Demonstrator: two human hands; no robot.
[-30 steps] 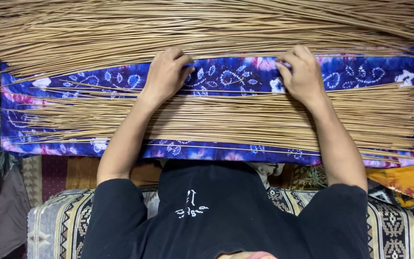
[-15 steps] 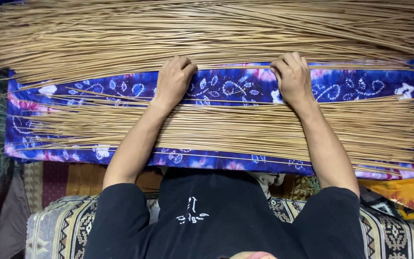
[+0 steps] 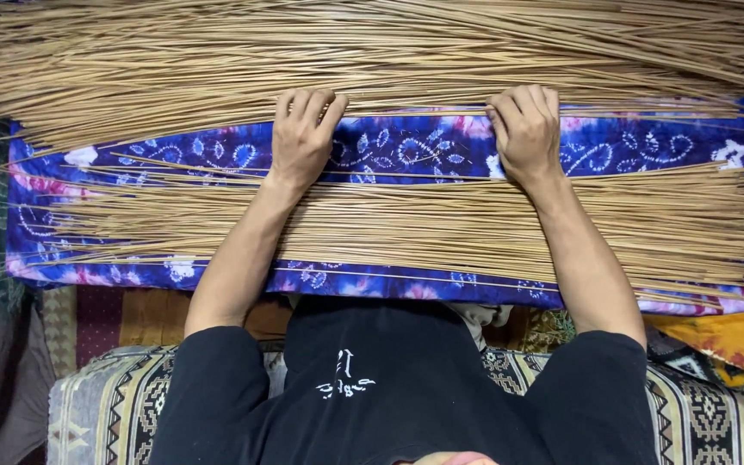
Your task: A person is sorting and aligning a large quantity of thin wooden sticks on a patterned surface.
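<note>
Where the blue patterned cloth [image 3: 406,151] shows between two masses of thin tan sticks, both hands lie palm-down. Far pile of sticks [image 3: 372,60] sits just beyond the fingertips, long axis running left-right, crosswise to the forearms. Left hand [image 3: 301,138] and right hand [image 3: 524,133] equally near, fingers curled loosely against its near edge, gripping nothing. Near pile of sticks [image 3: 424,224] lies under the wrists.

Lighting is even, warm and moderately bright from overhead. Shadows are soft and short. No glare. Focus is sharp centrally; edges show slight softness and darkening.
</note>
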